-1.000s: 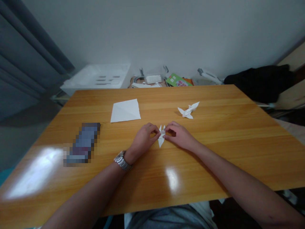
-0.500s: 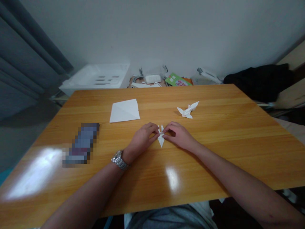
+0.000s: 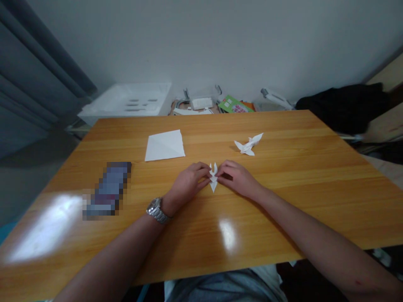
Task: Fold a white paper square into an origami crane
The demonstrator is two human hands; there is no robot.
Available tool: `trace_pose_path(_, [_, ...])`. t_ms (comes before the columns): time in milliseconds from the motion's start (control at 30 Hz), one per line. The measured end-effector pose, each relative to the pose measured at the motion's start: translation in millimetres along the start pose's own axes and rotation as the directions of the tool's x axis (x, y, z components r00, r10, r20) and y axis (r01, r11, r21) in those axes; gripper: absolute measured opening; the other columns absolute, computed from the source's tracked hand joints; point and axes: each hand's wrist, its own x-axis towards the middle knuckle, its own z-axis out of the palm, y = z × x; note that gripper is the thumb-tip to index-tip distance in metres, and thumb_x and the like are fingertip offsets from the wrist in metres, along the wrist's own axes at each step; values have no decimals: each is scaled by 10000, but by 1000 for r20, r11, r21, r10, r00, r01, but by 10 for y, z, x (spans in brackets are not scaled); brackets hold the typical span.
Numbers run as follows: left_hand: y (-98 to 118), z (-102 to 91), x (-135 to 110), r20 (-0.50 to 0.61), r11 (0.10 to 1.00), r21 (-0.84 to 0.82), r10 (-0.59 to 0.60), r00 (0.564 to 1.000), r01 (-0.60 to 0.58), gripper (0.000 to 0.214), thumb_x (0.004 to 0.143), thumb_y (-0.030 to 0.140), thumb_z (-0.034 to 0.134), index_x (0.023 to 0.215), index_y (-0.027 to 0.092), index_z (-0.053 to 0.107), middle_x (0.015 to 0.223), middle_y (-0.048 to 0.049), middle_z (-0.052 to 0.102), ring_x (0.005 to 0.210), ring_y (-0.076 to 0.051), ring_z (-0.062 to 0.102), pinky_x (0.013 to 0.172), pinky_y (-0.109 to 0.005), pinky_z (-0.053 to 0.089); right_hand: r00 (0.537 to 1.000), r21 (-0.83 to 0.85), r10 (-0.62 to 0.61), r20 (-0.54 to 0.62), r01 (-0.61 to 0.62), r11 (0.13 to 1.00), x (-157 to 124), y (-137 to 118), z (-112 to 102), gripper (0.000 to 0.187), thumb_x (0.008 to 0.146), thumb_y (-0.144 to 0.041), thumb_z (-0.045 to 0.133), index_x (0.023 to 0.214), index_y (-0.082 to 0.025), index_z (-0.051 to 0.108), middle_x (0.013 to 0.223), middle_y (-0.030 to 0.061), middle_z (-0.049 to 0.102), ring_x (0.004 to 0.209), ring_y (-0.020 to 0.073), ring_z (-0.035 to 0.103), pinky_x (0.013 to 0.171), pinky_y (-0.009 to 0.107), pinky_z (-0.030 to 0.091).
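A small white folded paper figure (image 3: 213,184) is at the middle of the wooden table, two narrow points facing away from me and one wider point towards me. My left hand (image 3: 191,179) pinches its left side between thumb and fingers. On the right side, my right hand (image 3: 235,177) grips it the same way. The fingertips hide part of its middle folds. Beyond my right hand lies a finished-looking white paper bird (image 3: 248,147) with spread wings. A flat white paper sheet (image 3: 165,145) with a diagonal crease rests beyond my left hand.
A blurred-out phone (image 3: 108,188) lies on the left of the wooden table (image 3: 283,167). Behind the far edge are a white plastic tray (image 3: 126,98), a green booklet (image 3: 234,104) and a black cloth (image 3: 340,107).
The folds at the middle of the paper figure have shifted, and its near point looks shorter. My fingers have moved only slightly; both hands stay at its sides.
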Motion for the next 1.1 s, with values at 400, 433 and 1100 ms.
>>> trace_pose_path(400, [48,-192,-57,153,955,248,126,980,-161,238,983,253,577,1174,241,719,1247,-97,684,1123,-258,638,975,-423,515,978,-134,-158,138,176,975,-38,35,-127,184,971,-241,612,1033,-276,783,1192,102,700,1097,264,646,960,464,514])
trace_pose_path(433, [61,-205,-66,166,946,280,121,979,-164,246,974,253,589,1186,243,714,1245,-95,686,1116,-263,639,966,-426,515,977,-141,-159,142,179,974,-39,22,-139,187,962,-236,626,1047,-285,785,1225,101,696,1128,272,642,983,480,507])
trace_pose_path(1100, [147,-186,-101,147,932,343,70,987,-117,262,961,244,576,1174,238,728,1211,-103,663,1090,-274,625,954,-432,515,999,23,31,-16,-31,999,-27,-12,-75,119,959,-278,650,954,-224,756,1062,81,654,988,213,638,898,386,531])
